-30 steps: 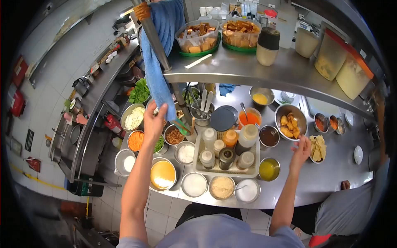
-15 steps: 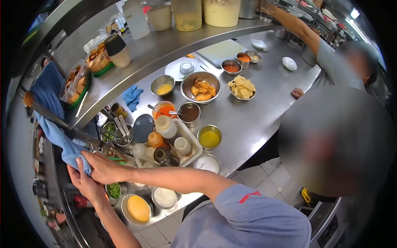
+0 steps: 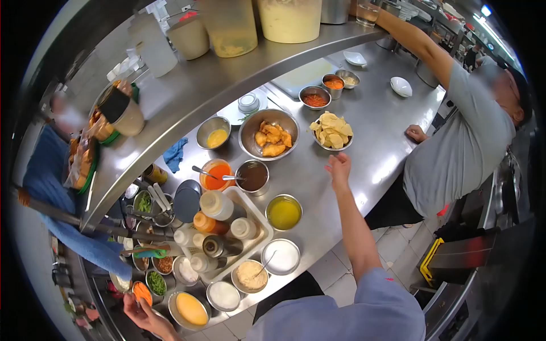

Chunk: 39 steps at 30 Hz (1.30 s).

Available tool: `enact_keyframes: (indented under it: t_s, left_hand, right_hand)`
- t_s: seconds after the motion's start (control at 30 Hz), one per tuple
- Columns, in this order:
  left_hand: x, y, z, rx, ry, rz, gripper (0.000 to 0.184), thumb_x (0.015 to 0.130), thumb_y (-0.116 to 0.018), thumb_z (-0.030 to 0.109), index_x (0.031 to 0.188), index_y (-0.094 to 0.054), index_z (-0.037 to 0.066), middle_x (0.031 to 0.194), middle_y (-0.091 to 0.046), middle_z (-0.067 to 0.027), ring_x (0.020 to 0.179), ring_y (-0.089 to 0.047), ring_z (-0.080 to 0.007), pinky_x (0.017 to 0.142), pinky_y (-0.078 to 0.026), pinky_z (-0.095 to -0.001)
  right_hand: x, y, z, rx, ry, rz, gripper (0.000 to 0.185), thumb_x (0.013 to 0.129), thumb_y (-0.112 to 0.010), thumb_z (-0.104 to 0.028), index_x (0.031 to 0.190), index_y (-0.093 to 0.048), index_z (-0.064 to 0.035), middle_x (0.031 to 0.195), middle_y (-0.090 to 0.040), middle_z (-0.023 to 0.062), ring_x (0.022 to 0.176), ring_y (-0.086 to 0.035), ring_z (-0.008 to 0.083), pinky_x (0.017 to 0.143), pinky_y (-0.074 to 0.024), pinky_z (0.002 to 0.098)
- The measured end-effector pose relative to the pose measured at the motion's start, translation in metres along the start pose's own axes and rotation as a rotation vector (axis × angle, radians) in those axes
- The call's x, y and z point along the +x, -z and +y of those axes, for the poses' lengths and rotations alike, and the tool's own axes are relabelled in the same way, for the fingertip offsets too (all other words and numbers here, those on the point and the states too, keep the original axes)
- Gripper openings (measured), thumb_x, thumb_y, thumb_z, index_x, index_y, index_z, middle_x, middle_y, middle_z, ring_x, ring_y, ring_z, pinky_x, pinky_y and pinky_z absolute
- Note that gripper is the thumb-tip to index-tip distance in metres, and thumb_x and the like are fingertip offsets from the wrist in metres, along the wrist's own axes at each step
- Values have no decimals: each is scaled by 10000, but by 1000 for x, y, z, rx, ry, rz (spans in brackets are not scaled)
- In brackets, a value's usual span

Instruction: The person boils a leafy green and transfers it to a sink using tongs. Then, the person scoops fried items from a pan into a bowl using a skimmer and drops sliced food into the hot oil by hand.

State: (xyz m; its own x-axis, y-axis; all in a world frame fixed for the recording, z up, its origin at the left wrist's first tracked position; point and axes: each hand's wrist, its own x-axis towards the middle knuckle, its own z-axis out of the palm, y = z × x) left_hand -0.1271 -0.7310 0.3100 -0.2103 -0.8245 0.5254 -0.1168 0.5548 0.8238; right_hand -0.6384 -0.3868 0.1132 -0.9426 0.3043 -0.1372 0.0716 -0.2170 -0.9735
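From here, the right hand (image 3: 339,169) hangs over the shiny steel counter (image 3: 310,184), fingers parted, just beside the flat, pale yellow chips (image 3: 331,129) in a round steel bowl (image 3: 334,149). The left hand (image 3: 148,318), fingers apart, is near the orange shreds (image 3: 142,292); I cannot tell whether they touch. A fluffy blue towel (image 3: 105,250) droops from the metal post (image 3: 54,211), its end near that hand. Farther along the counter lie 2 white dishes (image 3: 401,87).

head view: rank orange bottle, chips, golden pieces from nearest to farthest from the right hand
1. Chips: just beyond the right hand's fingertips.
2. Golden pieces: in the bowl left of the chips.
3. Orange bottle: farther left, among the bottles.
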Motion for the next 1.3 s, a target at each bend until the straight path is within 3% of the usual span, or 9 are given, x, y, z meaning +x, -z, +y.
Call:
enact_keyframes:
  t_s: [0.03,0.13,0.23,0.27,0.5,0.7,1.03,1.3]
  left_hand:
    - [-11,-2,2,14,33,-19,312,910,-541,21,1208,-461,-21,1201,-519,-106,1101,-507,-183,953,-406,-317]
    - [-29,-15,10,61,33,-62,296,917,-533,24,1204,-473,-13,1190,-528,-97,1093,-514,-168,937,-413,-296]
    - [-40,-32,33,62,-11,-119,269,875,-542,-30,1133,-473,1,1221,-475,-108,1053,-518,-191,923,-410,-312]
    - [-42,-34,38,54,-5,-128,264,870,-546,-28,1123,-476,2,1205,-479,-105,1036,-520,-185,917,-412,-310]
    - [-63,-34,40,-25,20,-197,238,855,-537,-38,1085,-490,0,1182,-493,-118,985,-522,-170,900,-418,-304]
    - [-89,-22,35,-131,62,-316,246,858,-530,-53,1093,-491,12,1156,-515,-86,955,-520,-143,878,-428,-289]
    - [-138,42,-1,-421,171,-675,216,841,-589,-46,1028,-492,1,1113,-515,-142,902,-551,-154,815,-458,-270]
    - [-165,80,3,-553,94,-966,208,816,-575,-70,1008,-522,-10,1098,-511,-153,927,-549,-169,830,-463,-282]
  right_hand:
    - [35,13,20,21,-216,66,423,850,-642,-121,1201,-425,-26,993,-525,107,857,-559,201,637,-552,330]
    - [74,24,37,226,-339,-84,423,848,-637,-100,1171,-385,4,988,-543,132,864,-587,238,652,-569,361]
    - [92,16,41,336,-341,-107,397,843,-637,-73,1113,-361,21,966,-559,155,830,-612,247,642,-576,363]
    - [92,12,39,332,-319,-79,344,836,-629,-33,1039,-356,14,930,-566,163,749,-618,236,630,-578,361]
    - [72,27,30,268,-268,-85,354,819,-616,24,1039,-342,-16,916,-564,152,701,-616,214,619,-576,327]
    - [-4,70,33,245,-260,-101,345,800,-617,29,1055,-387,-4,910,-563,139,719,-611,211,629,-574,326]
    - [-174,161,40,256,-273,-45,322,788,-604,62,975,-361,-32,955,-561,164,799,-624,240,640,-577,348]
    - [-284,242,31,314,-195,6,321,803,-583,59,1047,-398,-36,999,-562,132,810,-623,223,655,-569,338]
